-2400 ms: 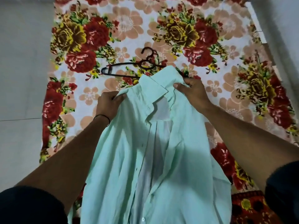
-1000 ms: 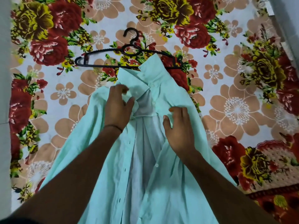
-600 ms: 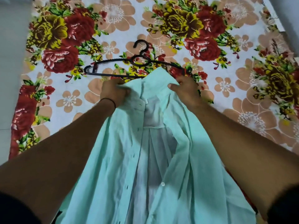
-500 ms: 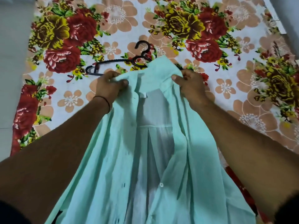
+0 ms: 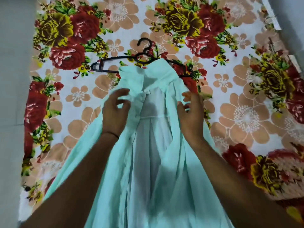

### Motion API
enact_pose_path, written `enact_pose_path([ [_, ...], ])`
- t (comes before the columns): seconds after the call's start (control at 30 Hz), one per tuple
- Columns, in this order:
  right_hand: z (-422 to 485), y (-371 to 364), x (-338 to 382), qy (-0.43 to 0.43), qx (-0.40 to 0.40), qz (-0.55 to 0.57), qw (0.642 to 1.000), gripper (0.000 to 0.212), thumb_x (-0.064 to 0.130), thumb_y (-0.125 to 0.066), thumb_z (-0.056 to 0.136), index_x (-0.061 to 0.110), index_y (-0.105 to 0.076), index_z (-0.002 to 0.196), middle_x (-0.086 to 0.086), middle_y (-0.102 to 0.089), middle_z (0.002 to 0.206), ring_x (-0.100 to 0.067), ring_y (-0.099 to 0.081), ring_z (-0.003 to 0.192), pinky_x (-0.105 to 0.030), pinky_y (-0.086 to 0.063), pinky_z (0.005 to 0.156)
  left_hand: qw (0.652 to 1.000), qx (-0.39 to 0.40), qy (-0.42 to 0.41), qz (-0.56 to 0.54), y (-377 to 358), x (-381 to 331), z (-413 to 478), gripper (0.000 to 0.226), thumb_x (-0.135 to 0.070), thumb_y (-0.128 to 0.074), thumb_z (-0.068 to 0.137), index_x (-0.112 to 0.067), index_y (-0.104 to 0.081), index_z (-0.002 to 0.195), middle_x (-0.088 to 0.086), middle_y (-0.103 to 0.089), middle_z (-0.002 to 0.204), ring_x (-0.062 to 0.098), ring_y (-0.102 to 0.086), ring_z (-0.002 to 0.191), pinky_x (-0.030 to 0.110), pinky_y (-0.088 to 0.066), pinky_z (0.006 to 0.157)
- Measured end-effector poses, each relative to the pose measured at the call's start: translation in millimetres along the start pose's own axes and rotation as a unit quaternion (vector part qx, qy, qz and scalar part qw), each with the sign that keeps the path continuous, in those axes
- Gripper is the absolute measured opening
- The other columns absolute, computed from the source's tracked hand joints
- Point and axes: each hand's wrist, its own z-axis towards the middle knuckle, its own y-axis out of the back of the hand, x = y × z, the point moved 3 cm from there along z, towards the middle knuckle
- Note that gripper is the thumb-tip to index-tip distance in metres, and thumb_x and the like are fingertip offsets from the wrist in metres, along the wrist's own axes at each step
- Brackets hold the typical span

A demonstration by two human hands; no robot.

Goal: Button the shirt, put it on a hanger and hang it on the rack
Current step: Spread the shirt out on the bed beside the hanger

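Both hands have let go of the collar and drawn back toward the near side, so the collar now lies flat on the sheet at the far end of the garment. One floral sheet covers the bed. On it lies one mint-green shirt, front up and still unbuttoned, its two fronts parted to show the pale inside of the back. One black hanger lies just beyond it, with the collar overlapping its lower bar; no rack is in view. The left hand rests on the left front with fingers loosely curved, and blur hides whether it nips a fold. The right hand sits over the right front, fingers slack and spread, holding nothing I can see. One thin band circles the left wrist. Down the left placket I count four dark buttonholes; no buttons show clearly. Buttoning looks like the step in hand. It should go best by bringing the two front edges together at the collar, matching the top button to the top hole, then working toward the near hem while keeping the cloth flat and clear of the hanger.
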Motion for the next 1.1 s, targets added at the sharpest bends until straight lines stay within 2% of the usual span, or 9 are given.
enact_pose_path([
  [0.2,-138,20,0,-0.131,0.077,0.057,0.987,0.012,0.011,-0.063,0.094,0.019,-0.064,0.086,0.006,-0.063,0.074,-0.007,-0.057,0.065,-0.02,-0.046,0.066,0.996,0.016,0.089,0.016,19,21,-143,0.018,-0.004,-0.063,0.091,-0.018,-0.071,0.098,-0.003,-0.07,0.091,0.005,-0.061,0.073,0.018,-0.049,0.064],
  [0.37,-237,28,1,-0.246,0.121,0.058,0.96,0.017,0.019,-0.066,0.093,0.022,-0.063,0.076,0.0,-0.066,0.066,-0.014,-0.058,0.05,-0.029,-0.049,0.054,0.983,0.033,0.175,0.044,41,45,-255,0.017,-0.009,-0.066,0.09,-0.024,-0.07,0.097,-0.011,-0.071,0.09,0.006,-0.064,0.078,0.016,-0.05,0.065],
  [0.43,-274,27,-2,-0.297,0.163,0.028,0.94,0.017,0.028,-0.067,0.092,0.022,-0.061,0.077,0.0,-0.067,0.068,-0.017,-0.063,0.053,-0.032,-0.049,0.055,0.975,0.047,0.209,0.064,51,58,-288,0.015,-0.012,-0.067,0.09,-0.025,-0.07,0.096,-0.013,-0.071,0.089,0.004,-0.065,0.079,0.019,-0.052,0.069],
  [0.5,-302,26,-10,-0.316,0.222,-0.067,0.92,0.02,0.038,-0.067,0.09,0.02,-0.061,0.087,0.002,-0.068,0.079,-0.02,-0.067,0.071,-0.035,-0.052,0.068,0.968,0.06,0.225,0.096,59,70,-310,0.012,-0.014,-0.067,0.089,-0.025,-0.069,0.094,-0.013,-0.071,0.085,0.002,-0.065,0.079,0.016,-0.048,0.069],
  [0.6,-334,35,-24,-0.244,0.263,-0.226,0.906,0.023,0.036,-0.064,0.09,0.015,-0.057,0.096,-0.002,-0.063,0.096,-0.024,-0.063,0.09,-0.036,-0.048,0.08,0.945,0.095,0.257,0.177,64,84,-341,0.003,-0.025,-0.069,0.088,-0.026,-0.066,0.088,-0.012,-0.068,0.08,0.01,-0.064,0.078,0.023,-0.044,0.065],
  [0.7,-348,55,-37,-0.178,0.223,-0.315,0.905,0.012,0.021,-0.056,0.095,0.012,-0.059,0.101,-0.005,-0.066,0.098,-0.029,-0.064,0.094,-0.038,-0.046,0.082,0.924,0.111,0.266,0.249,66,94,-363,0.013,-0.034,-0.07,0.085,-0.024,-0.063,0.087,-0.006,-0.065,0.082,0.02,-0.062,0.08,0.032,-0.047,0.068],
  [0.83,-361,91,-54,-0.193,0.124,-0.291,0.929,0.009,0.013,-0.055,0.096,0.006,-0.06,0.093,-0.011,-0.066,0.084,-0.032,-0.063,0.082,-0.039,-0.049,0.074,0.913,0.092,0.251,0.308,70,98,-388,0.031,-0.039,-0.073,0.081,-0.017,-0.052,0.077,0.001,-0.057,0.077,0.027,-0.056,0.074,0.035,-0.043,0.062],
  [0.97,-376,119,-57,-0.189,0.09,-0.311,0.927,0.011,0.005,-0.052,0.095,0.002,-0.06,0.102,-0.016,-0.063,0.096,-0.037,-0.061,0.09,-0.047,-0.049,0.081,0.913,0.061,0.258,0.311,74,100,-418,0.031,-0.028,-0.076,0.08,-0.01,-0.051,0.082,0.003,-0.05,0.082,0.033,-0.055,0.077,0.033,-0.036,0.063],
  [1.1,-389,112,-28,-0.014,0.098,-0.264,0.959,0.028,0.001,-0.059,0.09,0.004,-0.058,0.118,-0.012,-0.056,0.112,-0.03,-0.056,0.104,-0.04,-0.049,0.09,0.918,0.049,0.257,0.297,77,103,-432,0.028,-0.018,-0.075,0.08,-0.004,-0.052,0.087,0.009,-0.05,0.09,0.035,-0.055,0.084,0.036,-0.039,0.067],
])
